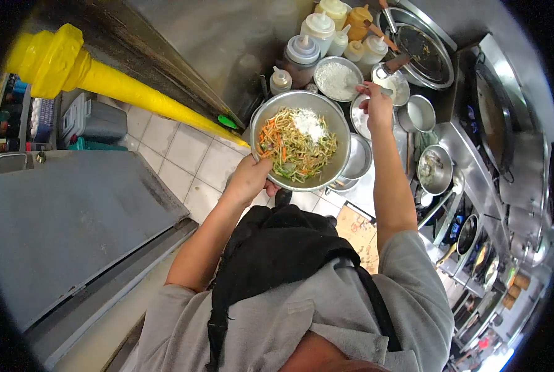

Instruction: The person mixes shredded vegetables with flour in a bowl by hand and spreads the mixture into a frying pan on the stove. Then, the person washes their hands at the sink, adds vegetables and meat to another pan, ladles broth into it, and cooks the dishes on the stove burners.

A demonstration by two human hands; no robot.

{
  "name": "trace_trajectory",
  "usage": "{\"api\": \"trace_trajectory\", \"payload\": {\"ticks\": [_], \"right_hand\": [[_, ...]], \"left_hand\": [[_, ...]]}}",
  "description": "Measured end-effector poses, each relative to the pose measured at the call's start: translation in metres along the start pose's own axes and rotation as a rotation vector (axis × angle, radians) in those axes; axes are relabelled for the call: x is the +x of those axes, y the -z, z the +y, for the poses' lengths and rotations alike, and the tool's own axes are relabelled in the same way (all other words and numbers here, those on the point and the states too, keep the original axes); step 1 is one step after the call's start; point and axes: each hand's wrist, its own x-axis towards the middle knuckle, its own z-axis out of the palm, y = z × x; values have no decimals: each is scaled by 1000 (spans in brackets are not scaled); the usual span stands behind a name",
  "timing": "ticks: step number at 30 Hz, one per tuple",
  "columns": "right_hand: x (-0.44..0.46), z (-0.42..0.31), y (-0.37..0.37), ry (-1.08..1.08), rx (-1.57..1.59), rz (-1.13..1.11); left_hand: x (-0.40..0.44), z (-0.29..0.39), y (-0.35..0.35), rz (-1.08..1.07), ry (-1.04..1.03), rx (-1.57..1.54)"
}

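My left hand (249, 178) grips the near-left rim of a metal mixing bowl (345, 152), its fingers running underneath. Inside the bowl are shredded vegetables (283, 146), green and orange, with a heap of white powder (310, 124) on top at the upper right. Over to the right, my right hand (377, 106) is closed on a metal spoon (385, 92), partly hidden by the fingers. That hand is above the containers, beside a bowl of white powder (338, 79) and close to a second pale-filled bowl (401, 87).
Several squeeze bottles (319, 28) stand behind the bowls. A large metal pan (447, 59) sits at the back right. Pots such as this one (435, 170) and a frying pan (468, 234) line the stove side. A yellow pipe (134, 84) slants across the left, above a grey metal surface (72, 217).
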Motion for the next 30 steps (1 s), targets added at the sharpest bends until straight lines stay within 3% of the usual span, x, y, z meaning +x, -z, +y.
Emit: {"api": "trace_trajectory", "payload": {"ticks": [5,10,13,15,16,18,20,22,24,25,30], "right_hand": [[-14,-21,19,-29,137,29],[-92,-77,20,7,138,-22],[-125,-91,13,184,-97,-179],[-129,-90,9,377,-337,-46],[-116,-86,10,365,-335,-45],[-65,-65,6,540,-744,109],[-28,-41,-1,444,-933,92],[5,-9,-3,457,-901,37],[14,-3,-7,62,-361,-12],[12,-1,-9,27,-183,2],[12,-6,5,-70,68,19]], "left_hand": [[6,5,-4,2,-7,-2],[16,12,-6,-26,-10,32],[26,7,-7,-33,-24,19],[27,6,-10,-38,-9,19],[25,11,-13,-31,-3,29],[24,16,-15,-25,-7,41],[21,16,-14,-19,7,54],[20,14,-12,-15,3,61],[20,16,-13,-7,10,70],[19,17,-13,0,6,52],[20,24,-20,31,16,48]]}}
